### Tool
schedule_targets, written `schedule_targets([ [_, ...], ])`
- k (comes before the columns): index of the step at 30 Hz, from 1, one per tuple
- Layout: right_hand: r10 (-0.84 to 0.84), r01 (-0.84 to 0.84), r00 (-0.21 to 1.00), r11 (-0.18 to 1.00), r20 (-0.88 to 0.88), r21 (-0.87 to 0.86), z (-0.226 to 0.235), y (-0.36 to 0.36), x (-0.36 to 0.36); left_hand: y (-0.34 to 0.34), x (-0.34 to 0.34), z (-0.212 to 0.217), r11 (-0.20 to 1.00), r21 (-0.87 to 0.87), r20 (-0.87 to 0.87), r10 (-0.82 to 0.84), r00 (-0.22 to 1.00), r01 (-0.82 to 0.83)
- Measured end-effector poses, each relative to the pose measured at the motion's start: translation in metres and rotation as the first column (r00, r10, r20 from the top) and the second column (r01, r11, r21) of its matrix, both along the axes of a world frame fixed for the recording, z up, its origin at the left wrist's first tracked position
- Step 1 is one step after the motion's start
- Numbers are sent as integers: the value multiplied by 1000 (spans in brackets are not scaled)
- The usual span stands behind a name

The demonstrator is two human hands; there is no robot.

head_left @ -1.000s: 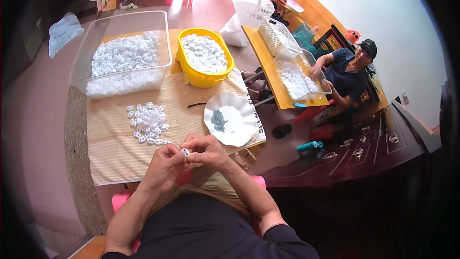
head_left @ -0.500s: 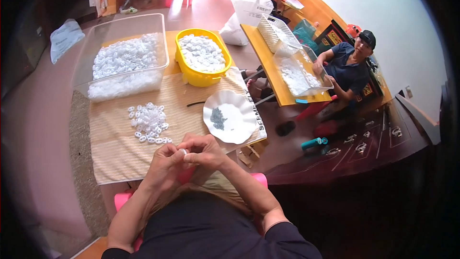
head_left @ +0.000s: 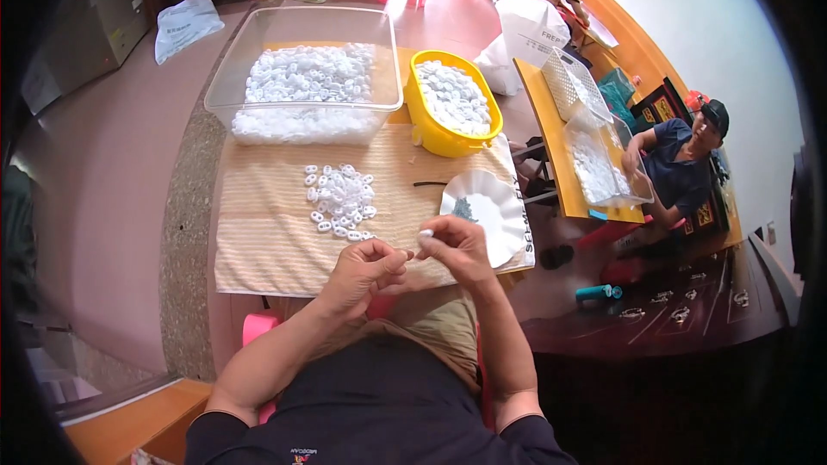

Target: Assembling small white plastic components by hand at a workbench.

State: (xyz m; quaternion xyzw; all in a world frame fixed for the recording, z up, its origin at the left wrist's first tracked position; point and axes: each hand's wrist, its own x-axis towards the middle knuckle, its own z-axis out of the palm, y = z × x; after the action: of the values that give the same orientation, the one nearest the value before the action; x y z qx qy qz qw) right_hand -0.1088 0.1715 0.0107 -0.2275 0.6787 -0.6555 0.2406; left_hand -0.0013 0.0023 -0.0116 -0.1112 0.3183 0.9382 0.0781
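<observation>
Over the near edge of the cloth-covered table (head_left: 258, 250), my right hand (head_left: 463, 251) pinches a small white plastic piece (head_left: 425, 233) between thumb and fingers. Close beside it, my left hand (head_left: 365, 275) is closed in a pinch, its fingertips nearly meeting those of the right; whatever they hold is too small to make out. Just beyond the hands lies a loose pile of white oval pieces (head_left: 342, 196) with two holes each. To its right, a white fluted plate (head_left: 501, 228) carries a heap of tiny dark grey parts (head_left: 465, 208), partly hidden by my right hand.
A clear plastic bin (head_left: 399, 60) and a yellow tub (head_left: 448, 145), both filled with white pieces, stand at the back. A thin black stick (head_left: 429, 183) lies by the plate. At the right, a co-worker (head_left: 676, 155) sits at another table (head_left: 544, 125) holding a white basket (head_left: 564, 90).
My hands have moved apart from their close clasp, the right now raising the white piece on its own. The view has shifted, so the table appears farther right.
</observation>
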Motion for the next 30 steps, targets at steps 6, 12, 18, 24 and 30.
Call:
schedule_targets([
  [6,-247,383,764,917,-596,112,65,-12,-69,2,2,2,997,-71,47,0,999,3],
  [12,-113,555,459,811,-881,185,74,-31,-125,0,-1,-3,993,-104,64,56,996,-49],
  [18,138,163,683,929,-717,333,35,-31,-66,8,3,-3,976,-214,-54,15,998,-26],
  [24,210,61,808,900,-551,433,14,-34,-30,21,11,3,897,-439,-203,-156,967,52],
  [30,291,-33,841,869,-456,494,2,-45,-9,20,14,7,837,-544,-267,-238,934,58],
])
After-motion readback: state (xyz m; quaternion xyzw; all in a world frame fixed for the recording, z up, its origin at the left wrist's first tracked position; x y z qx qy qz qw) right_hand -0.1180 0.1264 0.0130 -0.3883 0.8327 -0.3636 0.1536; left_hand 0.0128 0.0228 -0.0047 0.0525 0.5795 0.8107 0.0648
